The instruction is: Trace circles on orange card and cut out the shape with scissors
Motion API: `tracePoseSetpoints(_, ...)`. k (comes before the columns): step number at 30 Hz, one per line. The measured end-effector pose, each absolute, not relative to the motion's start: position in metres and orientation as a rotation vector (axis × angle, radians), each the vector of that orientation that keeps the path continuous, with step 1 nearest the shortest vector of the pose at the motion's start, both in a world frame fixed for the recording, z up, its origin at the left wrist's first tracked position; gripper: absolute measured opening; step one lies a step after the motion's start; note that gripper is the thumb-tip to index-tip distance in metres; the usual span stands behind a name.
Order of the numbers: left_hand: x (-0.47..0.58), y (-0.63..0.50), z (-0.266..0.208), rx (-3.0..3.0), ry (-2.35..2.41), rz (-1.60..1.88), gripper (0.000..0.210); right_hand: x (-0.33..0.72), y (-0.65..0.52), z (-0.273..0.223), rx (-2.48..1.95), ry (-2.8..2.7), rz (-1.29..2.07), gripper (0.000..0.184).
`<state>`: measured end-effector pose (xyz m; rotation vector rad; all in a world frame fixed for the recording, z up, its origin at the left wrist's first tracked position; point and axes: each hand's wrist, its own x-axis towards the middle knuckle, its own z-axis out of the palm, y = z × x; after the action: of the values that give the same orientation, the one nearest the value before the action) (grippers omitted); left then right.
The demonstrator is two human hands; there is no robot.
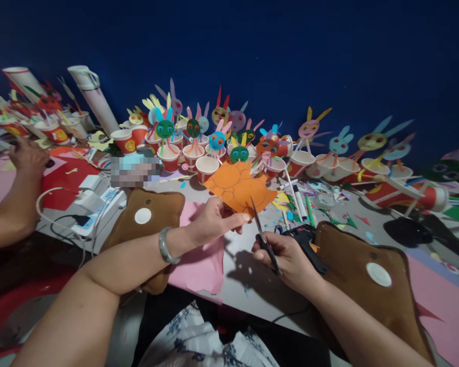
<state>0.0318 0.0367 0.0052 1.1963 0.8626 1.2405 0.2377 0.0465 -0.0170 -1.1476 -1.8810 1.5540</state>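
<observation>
Between the fingers and thumb of my left hand [214,221] is a sheet of orange paper [235,186] with several rounded outlines drawn on it; its right edge is cut jagged. My right hand [285,257] grips a pair of scissors [265,242] with black handles. The blades point up at the paper's lower right edge and overlap it. Beneath my left forearm lie a brown cushion-like pad [156,204] and pink paper [201,275]. Another brown pad [367,290] lies under my right forearm.
Paper cups [207,168] with rabbit-like paper figures line the back by the blue wall [252,51]. A black glue gun [309,244], markers [299,201] and scraps lie right of centre. A power strip [95,214] and another person's hand [28,158] are at left.
</observation>
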Motion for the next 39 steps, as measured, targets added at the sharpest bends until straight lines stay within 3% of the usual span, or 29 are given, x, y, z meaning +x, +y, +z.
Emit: tracePoseSetpoints(39,0.0284,0.0369,0.0047,1.118,0.801,1.277,0.017,0.2403,0.0450,-0.0161,-1.164,-1.939,1.544,0.052)
